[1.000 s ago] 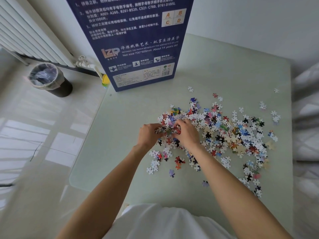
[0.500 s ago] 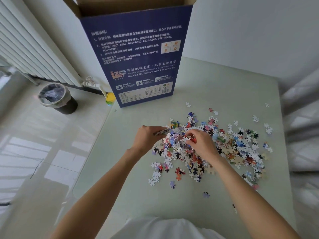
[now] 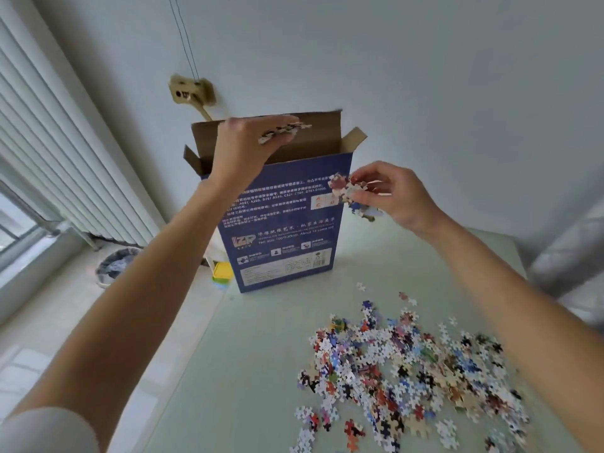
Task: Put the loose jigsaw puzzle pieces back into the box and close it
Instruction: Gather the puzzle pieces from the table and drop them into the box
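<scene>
A tall blue puzzle box (image 3: 287, 223) stands upright at the back of the pale green table (image 3: 248, 371), its brown top flaps open. My left hand (image 3: 248, 142) is raised over the box's open mouth and holds a flat handful of puzzle pieces (image 3: 287, 130). My right hand (image 3: 389, 191) hovers by the box's upper right corner, pinching another clump of pieces (image 3: 351, 196). A wide scatter of loose jigsaw pieces (image 3: 408, 371) lies on the table to the right, below both hands.
A white radiator (image 3: 58, 165) runs along the left wall. A lined waste bin (image 3: 114, 266) sits on the floor beside the table. A small yellow-green object (image 3: 222, 273) sits left of the box's base. A beige wall fitting (image 3: 192, 93) hangs above the box.
Both hands lifted off the pile on the table with pieces in them and rose to the top of the box. The camera tilted upward.
</scene>
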A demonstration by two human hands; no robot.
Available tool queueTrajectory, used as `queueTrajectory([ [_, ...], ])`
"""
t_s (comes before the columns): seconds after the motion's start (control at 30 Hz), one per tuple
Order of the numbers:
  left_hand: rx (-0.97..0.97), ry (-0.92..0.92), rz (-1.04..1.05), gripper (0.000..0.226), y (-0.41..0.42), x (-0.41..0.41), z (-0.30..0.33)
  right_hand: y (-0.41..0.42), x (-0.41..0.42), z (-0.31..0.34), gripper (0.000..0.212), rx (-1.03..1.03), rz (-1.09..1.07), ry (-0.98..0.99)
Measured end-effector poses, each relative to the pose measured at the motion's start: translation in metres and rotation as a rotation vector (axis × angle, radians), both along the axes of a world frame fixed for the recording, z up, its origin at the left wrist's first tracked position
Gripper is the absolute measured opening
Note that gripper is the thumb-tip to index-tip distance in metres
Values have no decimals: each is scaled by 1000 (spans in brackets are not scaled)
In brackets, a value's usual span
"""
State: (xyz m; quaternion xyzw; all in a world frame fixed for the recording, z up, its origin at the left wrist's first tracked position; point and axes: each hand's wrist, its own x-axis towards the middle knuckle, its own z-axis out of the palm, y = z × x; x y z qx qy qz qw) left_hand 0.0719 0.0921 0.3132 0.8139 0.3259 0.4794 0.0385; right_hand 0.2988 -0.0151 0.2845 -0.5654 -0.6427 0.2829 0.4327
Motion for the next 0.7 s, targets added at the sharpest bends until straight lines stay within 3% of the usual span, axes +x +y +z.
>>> queueTrajectory([
  [0.2, -169, 353, 97, 26, 38, 3, -14, 70, -1, 43, 20, 227, -9, 6],
  [0.37, -280, 520, 151, 28, 42, 0, -21, 109, -9, 43, 19, 315, 32, -124],
  [0.57, -386, 398, 92, 23, 43, -17, -26, 132, -24, 26, 24, 267, 126, -589],
  [0.7, -420, 343, 41, 15, 41, -23, -23, 136, -34, 28, 20, 213, 237, -653],
])
